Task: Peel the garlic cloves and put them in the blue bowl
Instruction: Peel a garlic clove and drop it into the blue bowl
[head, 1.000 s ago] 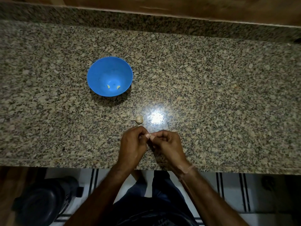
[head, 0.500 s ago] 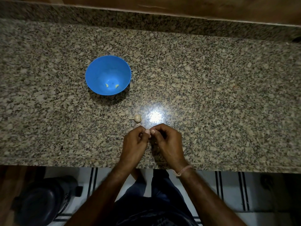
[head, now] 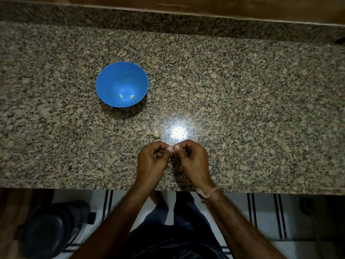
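Observation:
The blue bowl [head: 104, 79] stands on the granite counter, left of centre, with two peeled garlic cloves [head: 121, 96] lying in its bottom. A small garlic bulb [head: 155, 133] with its stem lies on the counter just beyond my hands. My left hand [head: 152, 159] and my right hand [head: 193, 157] meet near the counter's front edge, thumbs and fingertips pinched together. Whatever they pinch is almost wholly hidden by the fingers; it looks like a garlic clove.
The speckled granite counter [head: 242, 109] runs wide to both sides, with a bright light reflection beside the bulb. A wooden surface borders its back. Below the front edge are a tiled floor and a dark round container [head: 50, 232] at lower left.
The hands have stayed pinched together in nearly the same spot, with small finger shifts. The bowl and the bulb have not moved on the counter.

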Demonstrator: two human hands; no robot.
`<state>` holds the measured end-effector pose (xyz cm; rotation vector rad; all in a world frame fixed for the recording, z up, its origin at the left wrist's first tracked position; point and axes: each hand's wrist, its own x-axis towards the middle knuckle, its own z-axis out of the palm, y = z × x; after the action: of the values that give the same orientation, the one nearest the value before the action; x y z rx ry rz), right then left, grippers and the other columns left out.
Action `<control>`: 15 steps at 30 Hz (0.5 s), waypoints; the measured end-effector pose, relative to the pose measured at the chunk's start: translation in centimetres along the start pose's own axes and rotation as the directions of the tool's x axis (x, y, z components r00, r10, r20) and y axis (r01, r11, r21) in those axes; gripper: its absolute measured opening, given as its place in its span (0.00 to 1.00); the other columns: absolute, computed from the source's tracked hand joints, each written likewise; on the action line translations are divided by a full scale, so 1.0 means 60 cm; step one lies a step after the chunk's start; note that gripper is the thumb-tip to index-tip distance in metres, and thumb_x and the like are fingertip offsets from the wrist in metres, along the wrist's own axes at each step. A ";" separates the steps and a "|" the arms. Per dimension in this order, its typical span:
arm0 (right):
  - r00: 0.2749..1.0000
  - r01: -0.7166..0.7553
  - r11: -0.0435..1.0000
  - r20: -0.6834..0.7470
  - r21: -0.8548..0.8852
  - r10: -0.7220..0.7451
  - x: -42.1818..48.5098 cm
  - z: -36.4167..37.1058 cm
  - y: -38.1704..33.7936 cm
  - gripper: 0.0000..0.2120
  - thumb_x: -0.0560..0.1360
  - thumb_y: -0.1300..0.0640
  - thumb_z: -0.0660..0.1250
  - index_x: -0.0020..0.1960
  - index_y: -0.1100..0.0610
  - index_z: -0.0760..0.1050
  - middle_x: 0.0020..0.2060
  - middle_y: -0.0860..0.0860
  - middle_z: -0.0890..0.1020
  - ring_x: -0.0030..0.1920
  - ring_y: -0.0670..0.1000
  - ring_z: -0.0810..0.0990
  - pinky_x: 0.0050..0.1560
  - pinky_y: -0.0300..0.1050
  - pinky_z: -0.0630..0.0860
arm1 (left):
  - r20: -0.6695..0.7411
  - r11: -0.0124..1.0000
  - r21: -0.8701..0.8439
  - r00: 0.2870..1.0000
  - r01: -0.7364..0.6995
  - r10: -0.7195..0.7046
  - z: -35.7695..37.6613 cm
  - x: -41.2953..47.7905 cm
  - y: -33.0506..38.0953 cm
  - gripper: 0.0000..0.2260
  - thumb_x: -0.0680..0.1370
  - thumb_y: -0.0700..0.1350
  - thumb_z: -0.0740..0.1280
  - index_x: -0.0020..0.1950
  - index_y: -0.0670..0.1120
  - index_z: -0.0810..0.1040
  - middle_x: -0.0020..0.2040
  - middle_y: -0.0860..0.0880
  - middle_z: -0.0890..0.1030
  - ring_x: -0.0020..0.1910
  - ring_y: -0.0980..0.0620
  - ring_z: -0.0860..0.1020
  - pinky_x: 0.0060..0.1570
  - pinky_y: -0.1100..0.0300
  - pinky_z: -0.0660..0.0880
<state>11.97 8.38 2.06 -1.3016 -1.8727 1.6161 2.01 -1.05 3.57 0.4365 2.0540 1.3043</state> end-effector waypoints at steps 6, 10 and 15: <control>0.999 -0.033 0.999 0.007 0.013 0.033 -0.002 0.004 0.007 0.04 0.80 0.60 0.73 0.46 0.57 0.84 0.39 0.49 0.87 0.42 0.49 0.86 0.45 0.47 0.84 | -0.002 0.997 0.066 0.999 -0.035 0.035 0.009 -0.001 -0.009 0.07 0.82 0.44 0.69 0.44 0.48 0.82 0.36 0.51 0.83 0.37 0.55 0.82 0.37 0.61 0.77; 0.982 -0.187 0.948 0.087 0.259 0.170 -0.007 0.008 0.011 0.06 0.81 0.58 0.72 0.49 0.60 0.84 0.42 0.59 0.88 0.44 0.56 0.87 0.50 0.56 0.84 | 0.025 0.971 0.206 0.992 -0.124 0.121 0.015 -0.006 0.002 0.10 0.85 0.42 0.64 0.43 0.47 0.75 0.33 0.55 0.77 0.33 0.66 0.76 0.32 0.73 0.67; 0.937 -0.349 0.815 0.195 0.462 0.291 -0.005 0.008 0.006 0.06 0.80 0.64 0.71 0.52 0.68 0.82 0.39 0.61 0.85 0.38 0.52 0.83 0.46 0.49 0.82 | 0.017 0.958 0.272 0.995 -0.095 0.094 0.018 0.007 -0.003 0.10 0.86 0.43 0.62 0.44 0.48 0.71 0.35 0.54 0.76 0.34 0.61 0.73 0.32 0.71 0.66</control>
<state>11.94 7.82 1.68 -1.3552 -1.1985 2.2001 2.45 -0.11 2.96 0.6662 2.2427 1.0739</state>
